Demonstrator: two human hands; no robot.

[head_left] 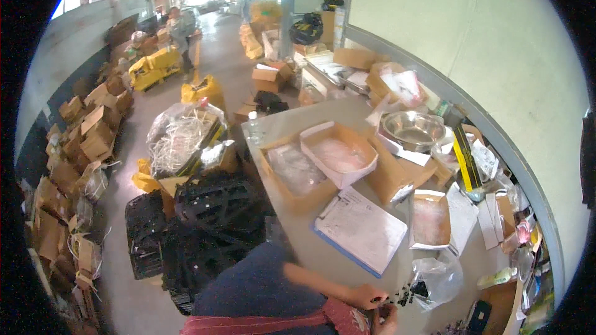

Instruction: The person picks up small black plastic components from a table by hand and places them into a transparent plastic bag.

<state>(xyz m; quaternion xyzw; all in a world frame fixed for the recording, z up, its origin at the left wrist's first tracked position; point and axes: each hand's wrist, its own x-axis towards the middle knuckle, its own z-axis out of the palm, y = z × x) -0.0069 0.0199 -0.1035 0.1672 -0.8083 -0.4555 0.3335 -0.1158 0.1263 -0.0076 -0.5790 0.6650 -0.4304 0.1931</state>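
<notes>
At the table's near edge my left hand [367,296] has its fingers curled inward. Just below it, partly cut by the lower rim, my right hand [386,319] holds thumb and fingers together. The two hands are close to each other, and whatever they may hold is too small to make out. Beside them on the right, small black parts [405,296] lie scattered on the grey table [288,211]. A clear plastic bag [446,278] with more black pieces in it rests against the scatter. Beyond the hands lies a blue clipboard [360,226] with a written sheet.
Open cartons [338,152] holding clear bags stand farther back, near a steel bowl [415,129] and a plastic bottle [253,125]. Black plastic crates [211,229] are stacked left of the table. Another person [181,34] stands far off among boxes and yellow sacks [155,68].
</notes>
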